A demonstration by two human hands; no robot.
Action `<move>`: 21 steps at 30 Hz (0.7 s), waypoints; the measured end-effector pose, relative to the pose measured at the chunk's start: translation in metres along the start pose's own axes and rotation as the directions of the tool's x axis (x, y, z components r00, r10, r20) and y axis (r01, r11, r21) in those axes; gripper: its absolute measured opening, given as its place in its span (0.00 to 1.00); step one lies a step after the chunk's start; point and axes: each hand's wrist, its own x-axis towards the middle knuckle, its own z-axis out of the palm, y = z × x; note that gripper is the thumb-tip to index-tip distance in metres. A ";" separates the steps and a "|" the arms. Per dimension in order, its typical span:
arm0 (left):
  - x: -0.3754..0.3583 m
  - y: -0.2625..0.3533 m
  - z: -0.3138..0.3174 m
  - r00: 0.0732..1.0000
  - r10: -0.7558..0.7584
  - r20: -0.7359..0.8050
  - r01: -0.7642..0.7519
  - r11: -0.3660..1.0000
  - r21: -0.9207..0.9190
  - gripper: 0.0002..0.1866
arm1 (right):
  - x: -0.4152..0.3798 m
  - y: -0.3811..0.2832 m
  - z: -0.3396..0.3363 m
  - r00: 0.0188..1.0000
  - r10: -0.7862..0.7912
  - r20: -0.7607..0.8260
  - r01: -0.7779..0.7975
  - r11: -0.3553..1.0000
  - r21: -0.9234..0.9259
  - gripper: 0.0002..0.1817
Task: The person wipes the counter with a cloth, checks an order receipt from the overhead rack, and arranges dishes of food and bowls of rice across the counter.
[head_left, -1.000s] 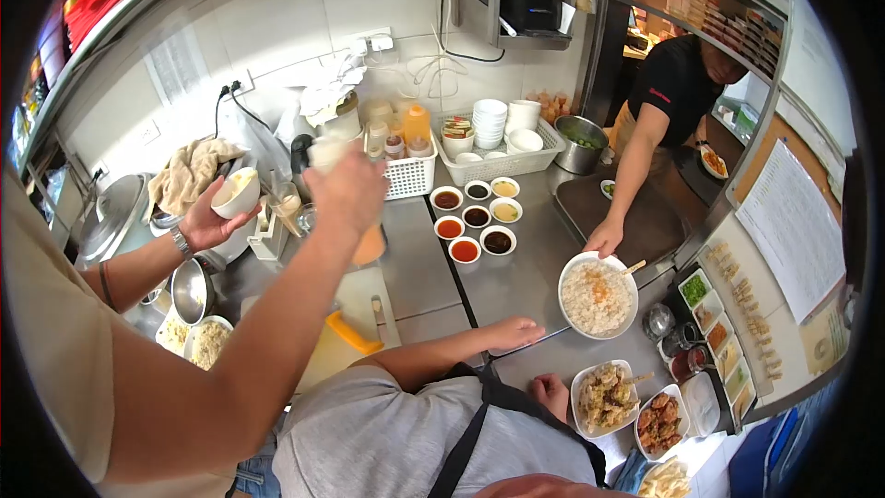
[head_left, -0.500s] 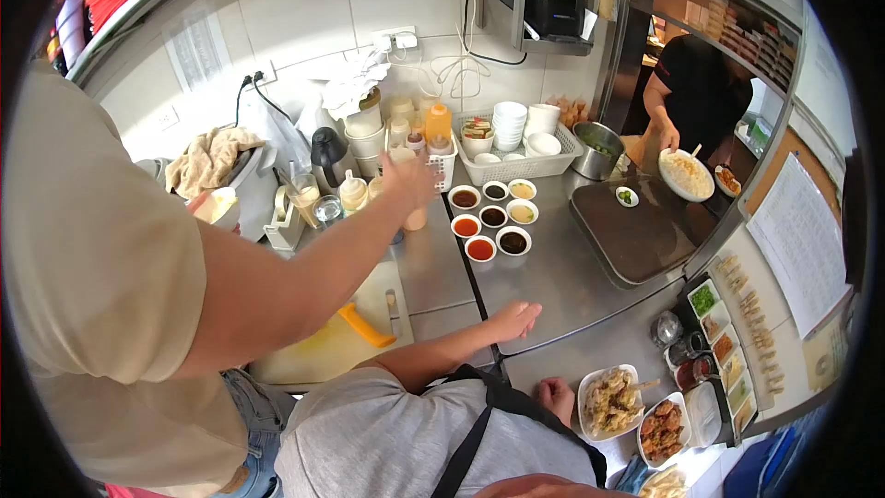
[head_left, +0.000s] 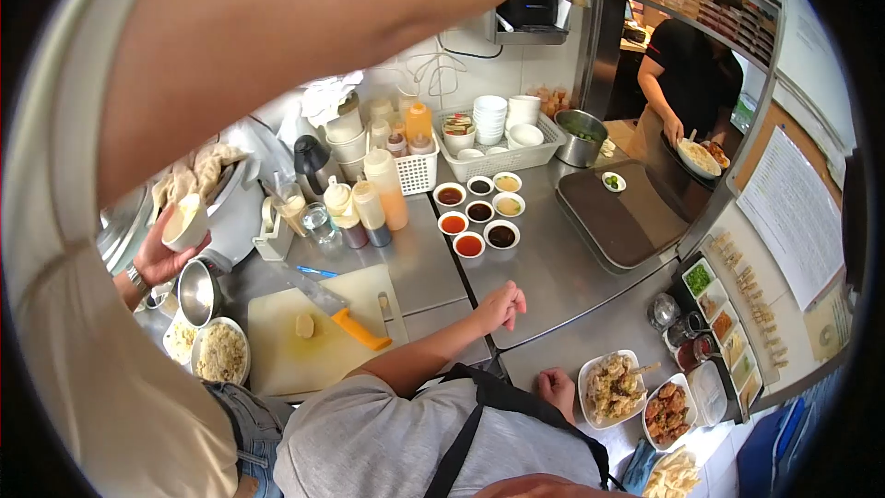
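My left hand (head_left: 502, 305) hovers over or rests on the steel counter, its fingers loosely curled with nothing visible in them. Nearest to it are several small white sauce bowls (head_left: 469, 245) holding red, dark and pale sauces. Closed at the counter's near edge, my right hand (head_left: 557, 391) sits just left of a white dish of fried pieces (head_left: 612, 389); its fingers are partly hidden. Beside that dish stands another with dark glazed pieces (head_left: 669, 413). A cutting board (head_left: 277, 314) with an orange-handled knife (head_left: 361, 329) lies left of my arm.
On the left a co-worker's hand (head_left: 166, 249) holds a white cup (head_left: 187, 224), and their other arm (head_left: 323, 28) crosses above. Squeeze bottles (head_left: 384, 189), a brown tray (head_left: 613, 221) and a topping rack (head_left: 724, 323) stand around. Another person (head_left: 691, 65) handles a bowl (head_left: 698, 160) behind the hatch.
The co-worker's arm has risen from the squeeze bottles to the shelf with the printer. The person behind the hatch has drawn the bowl lower. My hands have barely moved.
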 end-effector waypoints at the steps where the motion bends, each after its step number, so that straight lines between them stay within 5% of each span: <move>1: 0.000 0.000 0.001 1.000 -0.002 0.012 0.002 1.000 -0.013 0.26 | 0.000 0.003 0.000 1.000 0.016 0.000 -0.016 1.000 0.006 0.04; 10: -0.015 -0.001 0.011 0.989 -0.047 0.140 0.073 0.980 -0.185 0.30 | -0.001 0.028 0.007 0.997 0.027 -0.066 -0.023 0.998 0.058 0.05; 15: -0.023 -0.014 0.011 0.955 -0.230 0.186 0.281 0.903 -0.326 0.30 | -0.001 0.023 0.003 0.996 -0.074 -0.047 0.072 0.997 -0.026 0.09; 21: -0.052 -0.017 -0.002 0.749 -0.464 0.473 0.453 0.880 0.146 0.33 | 0.001 0.023 0.003 0.985 -0.166 -0.047 0.164 0.985 -0.047 0.09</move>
